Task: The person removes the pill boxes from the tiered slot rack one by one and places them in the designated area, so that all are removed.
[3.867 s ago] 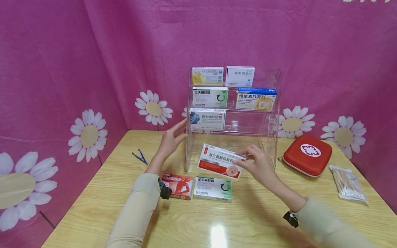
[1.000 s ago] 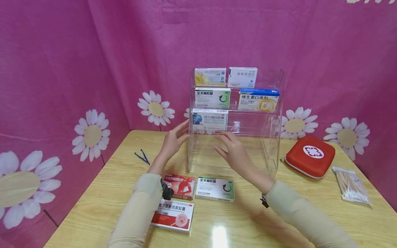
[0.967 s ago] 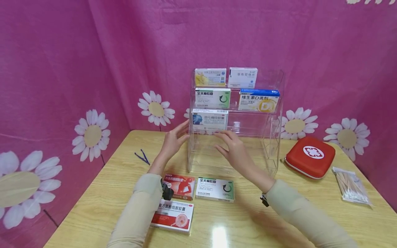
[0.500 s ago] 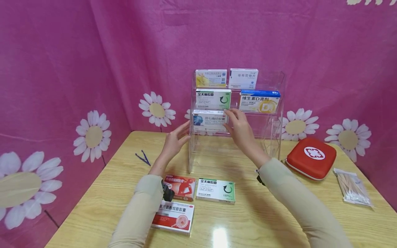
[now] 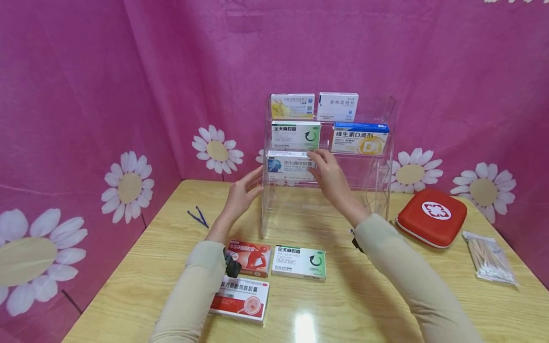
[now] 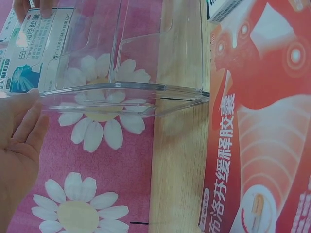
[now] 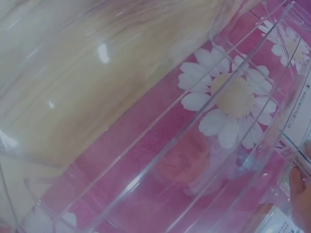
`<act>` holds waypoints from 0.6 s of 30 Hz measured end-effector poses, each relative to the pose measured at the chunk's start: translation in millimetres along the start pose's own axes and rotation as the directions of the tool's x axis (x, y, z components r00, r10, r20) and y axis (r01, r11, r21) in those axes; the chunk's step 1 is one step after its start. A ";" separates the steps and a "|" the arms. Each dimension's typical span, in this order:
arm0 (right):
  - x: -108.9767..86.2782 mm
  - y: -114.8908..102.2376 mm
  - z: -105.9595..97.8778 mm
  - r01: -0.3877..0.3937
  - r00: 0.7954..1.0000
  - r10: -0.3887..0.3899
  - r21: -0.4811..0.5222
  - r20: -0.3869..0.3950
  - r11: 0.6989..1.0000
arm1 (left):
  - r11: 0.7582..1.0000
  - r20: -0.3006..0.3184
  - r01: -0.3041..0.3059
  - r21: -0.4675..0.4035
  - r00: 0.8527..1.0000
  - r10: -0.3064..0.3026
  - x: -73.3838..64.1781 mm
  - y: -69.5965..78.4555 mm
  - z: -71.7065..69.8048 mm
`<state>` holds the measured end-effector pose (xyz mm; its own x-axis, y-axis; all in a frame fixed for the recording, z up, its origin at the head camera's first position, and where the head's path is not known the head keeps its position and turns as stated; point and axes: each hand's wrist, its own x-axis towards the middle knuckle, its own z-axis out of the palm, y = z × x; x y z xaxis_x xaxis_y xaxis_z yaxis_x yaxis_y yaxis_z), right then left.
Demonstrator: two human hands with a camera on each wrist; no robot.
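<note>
In the head view my right hand pinches the right end of a white and blue medicine box, thumb on its front and fingers at its top edge. This box sits at the left of the third tier of a clear acrylic display rack. My left hand touches the rack's left side with its fingers extended. The left wrist view shows the left hand at the clear edge and fingers of the other hand on the box. Only part of the right hand enters the right wrist view.
Higher tiers hold a yellow-white box, a white box, a green-white box and a vitamin D box. On the table lie red, green-white and red-white boxes, tweezers, a red case and cotton swabs.
The red-white box, earlier in my right hand, now lies on the table at front left. My right hand has risen from the rack's lower part to the white and blue box. The left hand stays put.
</note>
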<state>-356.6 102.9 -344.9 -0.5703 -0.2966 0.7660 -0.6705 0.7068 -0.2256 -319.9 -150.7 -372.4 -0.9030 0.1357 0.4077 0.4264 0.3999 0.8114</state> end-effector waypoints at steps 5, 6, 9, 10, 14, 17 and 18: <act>-0.4 2.0 -1.6 0.014 0.998 -0.009 0.076 -0.064 0.997 | 1.000 -0.004 -0.010 -0.005 1.000 0.010 -0.4 0.5 0.1; -0.6 2.3 -2.2 0.014 0.997 -0.008 0.086 -0.073 0.996 | 1.000 -0.005 -0.015 -0.005 1.000 0.015 -0.6 0.5 0.1; -1.2 3.4 -5.0 0.009 0.997 0.000 0.106 -0.083 0.994 | 1.000 -0.007 -0.021 -0.011 1.000 0.021 -0.8 0.3 0.3; -1.3 3.8 -5.9 0.006 0.996 0.003 0.106 -0.084 0.994 | 1.000 -0.007 -0.023 -0.012 1.000 0.023 -0.8 0.3 0.4; -0.8 4.6 -11.2 -0.003 0.995 0.013 0.103 -0.096 0.995 | 1.000 -0.004 -0.023 -0.008 1.000 0.023 -0.5 0.3 0.3; 0.8 5.5 -15.4 -0.002 0.991 0.018 0.120 -0.133 0.993 | 1.000 -0.008 -0.025 -0.004 1.000 0.025 -0.4 0.5 -0.1; 1.3 5.9 -16.9 0.002 0.989 0.017 0.126 -0.148 0.992 | 1.000 -0.009 -0.027 -0.005 1.000 0.027 -0.4 0.5 -0.2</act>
<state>-353.2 117.5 -335.0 -0.5049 -0.1860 0.8429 -0.7260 0.6198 -0.2980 -319.3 -150.8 -372.1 -0.8906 0.1381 0.4333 0.4509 0.3914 0.8021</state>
